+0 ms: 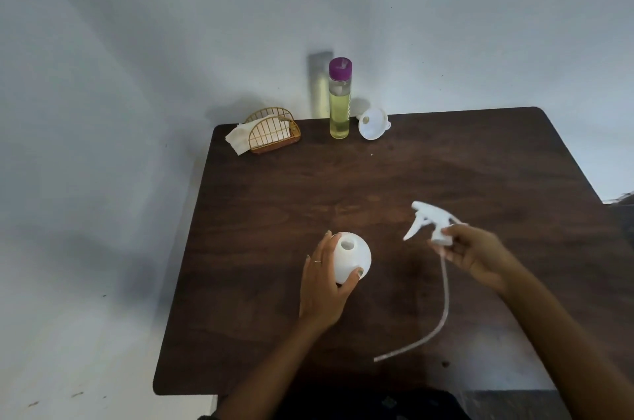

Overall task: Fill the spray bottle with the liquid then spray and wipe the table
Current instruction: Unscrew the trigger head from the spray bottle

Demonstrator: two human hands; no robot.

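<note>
A white spray bottle body stands upright on the dark wooden table, its neck uncovered. My left hand grips it from the left, fingers and thumb curled round it. My right hand holds the white trigger spray head above the table to the bottle's right. Its long clear dip tube hangs down and curves toward the table's near edge. At the back stand a tall bottle of yellow liquid with a purple cap and a white funnel on its side.
A gold wire napkin holder with white paper napkins sits at the table's back left corner. A pale wall rises behind the table, and the floor lies to the left. A dark object shows at the right edge.
</note>
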